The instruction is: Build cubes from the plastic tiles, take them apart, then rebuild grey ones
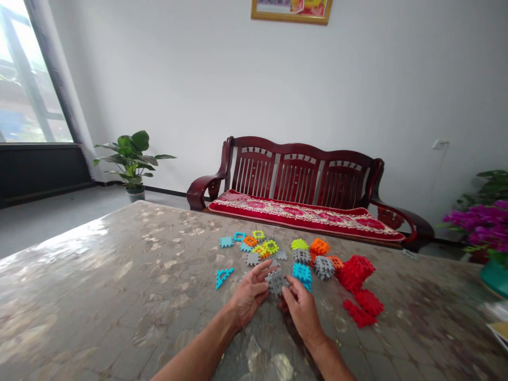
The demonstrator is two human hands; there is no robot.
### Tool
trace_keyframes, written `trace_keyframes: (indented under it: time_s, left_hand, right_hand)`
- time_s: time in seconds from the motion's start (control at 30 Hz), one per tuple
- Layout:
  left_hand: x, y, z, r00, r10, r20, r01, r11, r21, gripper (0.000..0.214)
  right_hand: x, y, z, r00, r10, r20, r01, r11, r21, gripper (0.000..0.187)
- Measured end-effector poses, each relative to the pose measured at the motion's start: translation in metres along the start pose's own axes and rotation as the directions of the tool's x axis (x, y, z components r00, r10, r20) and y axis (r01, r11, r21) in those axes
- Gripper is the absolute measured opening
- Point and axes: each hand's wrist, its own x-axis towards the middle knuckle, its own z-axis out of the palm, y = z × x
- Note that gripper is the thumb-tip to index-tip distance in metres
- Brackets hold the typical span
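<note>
A grey interlocking building tile (277, 282) with notched edges and a grid of holes is held up between my two hands over the table. At its left edge is my left hand (249, 297), thumb and fingers around the side, with the index finger stretched out above. The right edge is pinched by the thumb and fingers of my right hand (302, 309). Just beyond my right hand stands a stack of blue tiles (302, 273). A blue triangular piece (224, 277) lies left of my left hand.
Loose yellow tiles (266, 248) lie among blue, orange and grey ones ahead. To the right are grey stacks (324, 267), orange tiles (319, 246) and red tiles (356, 272). Behind the patterned table (159, 280) stands a wooden bench (297, 169). Purple flowers (482, 225) stand far right.
</note>
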Motion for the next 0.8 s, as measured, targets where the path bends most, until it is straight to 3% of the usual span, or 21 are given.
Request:
trace_keyframes:
  time_s: [0.37,0.57,0.67,0.8]
  left_hand:
    - [-0.001,-0.003,0.002,0.997,0.057,0.044,-0.059,0.997,0.055,0.062]
    - [0.003,-0.015,0.006,0.987,0.156,-0.035,-0.139,0.948,0.285,0.041]
    - [0.001,-0.016,0.01,0.974,0.201,-0.104,-0.159,0.934,0.321,0.039]
    - [-0.003,-0.016,0.011,0.97,0.194,-0.144,-0.15,0.952,0.266,0.037]
  right_hand:
    - [-0.001,-0.009,0.0,0.999,-0.036,0.028,0.035,0.998,0.048,0.026]
    - [-0.005,-0.013,-0.003,0.988,-0.149,-0.042,0.144,0.984,-0.108,0.025]
    - [-0.009,-0.015,-0.002,0.959,-0.282,-0.039,0.264,0.931,-0.253,0.033]
    - [-0.014,-0.015,0.003,0.884,-0.467,0.001,0.405,0.766,-0.5,0.062]
